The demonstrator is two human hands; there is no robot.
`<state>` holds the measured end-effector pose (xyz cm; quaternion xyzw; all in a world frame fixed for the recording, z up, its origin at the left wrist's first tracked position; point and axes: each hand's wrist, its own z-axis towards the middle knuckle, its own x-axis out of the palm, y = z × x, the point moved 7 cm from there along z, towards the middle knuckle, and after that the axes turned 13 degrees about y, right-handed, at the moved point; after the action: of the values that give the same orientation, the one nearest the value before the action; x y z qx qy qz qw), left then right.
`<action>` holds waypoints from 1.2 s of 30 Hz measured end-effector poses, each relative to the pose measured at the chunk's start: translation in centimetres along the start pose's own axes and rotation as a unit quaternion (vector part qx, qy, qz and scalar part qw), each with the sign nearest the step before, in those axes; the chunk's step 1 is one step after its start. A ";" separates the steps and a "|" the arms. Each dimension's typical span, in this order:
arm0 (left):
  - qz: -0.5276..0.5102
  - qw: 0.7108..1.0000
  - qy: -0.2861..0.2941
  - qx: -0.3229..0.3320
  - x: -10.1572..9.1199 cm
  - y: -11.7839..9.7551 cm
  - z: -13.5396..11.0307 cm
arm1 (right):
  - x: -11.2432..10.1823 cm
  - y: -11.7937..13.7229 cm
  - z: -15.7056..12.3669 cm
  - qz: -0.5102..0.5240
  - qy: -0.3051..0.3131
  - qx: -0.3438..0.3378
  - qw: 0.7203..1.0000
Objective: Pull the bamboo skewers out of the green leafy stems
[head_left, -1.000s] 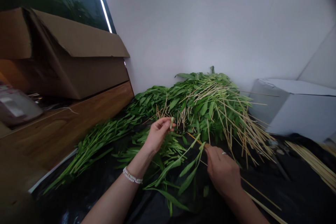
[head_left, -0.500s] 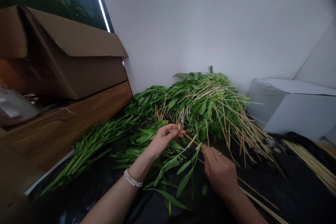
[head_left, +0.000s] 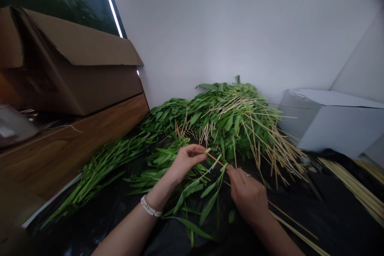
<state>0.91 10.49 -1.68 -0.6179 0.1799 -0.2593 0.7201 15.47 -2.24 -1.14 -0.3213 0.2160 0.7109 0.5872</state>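
Observation:
My left hand (head_left: 187, 160), with a bead bracelet at the wrist, pinches a small green stem piece at the tip of a thin wooden skewer (head_left: 216, 161). My right hand (head_left: 247, 194), a ring on one finger, is closed on that skewer lower down, and leafy green stems (head_left: 198, 192) hang from the skewer between the two hands. Behind them lies a large pile of greens threaded on skewers (head_left: 240, 124). Loose greens (head_left: 105, 164) stretch away to the left on the black plastic sheet (head_left: 300, 216).
An open cardboard box (head_left: 81, 72) rests on a wooden ledge (head_left: 75, 144) at left. A white box (head_left: 333, 122) stands at right by the wall. Bare skewers (head_left: 351, 184) lie at right, and others (head_left: 294, 228) run under my right forearm.
My left hand has come down and to the right with the stem piece, from clear of the skewer to its tip. My right hand and skewer shifted slightly left.

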 end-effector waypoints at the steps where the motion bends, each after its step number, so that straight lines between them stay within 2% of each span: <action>1: -0.002 1.000 -0.003 0.001 0.0 0.0 0.0 | 0.0 0.0 0.0 0.002 -0.001 0.000 1.000; 6: 0.002 1.000 0.000 0.005 0.1 -0.3 -0.1 | 0.0 -0.1 0.0 -0.001 0.002 0.007 1.000; 19: -0.008 0.999 -0.054 0.006 -0.5 0.0 -0.1 | 0.1 0.0 -0.1 0.000 0.004 0.001 1.000; 36: -0.003 0.997 -0.081 0.011 -0.8 0.1 -0.2 | 0.3 -0.1 -0.1 -0.005 0.015 0.007 1.000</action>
<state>0.16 10.85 -1.88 -0.6297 0.1164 -0.2119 0.7383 15.56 -2.13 -1.43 -0.3291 0.2285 0.7015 0.5894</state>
